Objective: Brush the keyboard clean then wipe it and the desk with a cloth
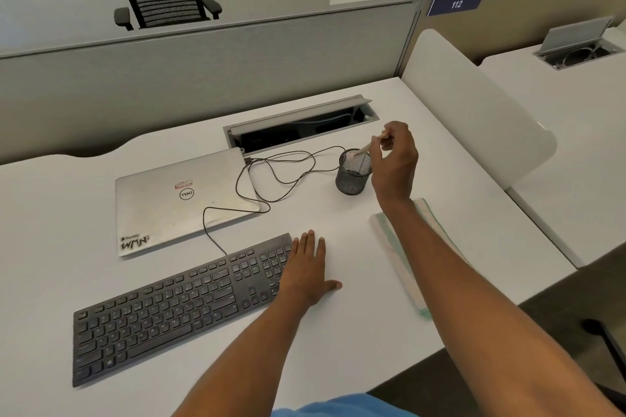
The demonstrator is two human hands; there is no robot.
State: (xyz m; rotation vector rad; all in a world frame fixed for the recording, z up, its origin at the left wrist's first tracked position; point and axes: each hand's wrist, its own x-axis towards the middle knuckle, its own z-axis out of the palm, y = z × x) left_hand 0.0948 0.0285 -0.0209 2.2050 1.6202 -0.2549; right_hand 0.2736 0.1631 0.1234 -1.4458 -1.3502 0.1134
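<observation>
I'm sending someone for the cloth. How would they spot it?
Start at the black keyboard on the white desk, then look right. The cloth lies folded there, partly under the right forearm: the only soft, pale, green-edged thing.

Cable (271,176) loops between laptop (179,200), cup (352,176)

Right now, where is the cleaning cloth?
In the head view, the cloth lies on the right of the desk, partly under the right arm, just nearer than the mesh cup.
</observation>
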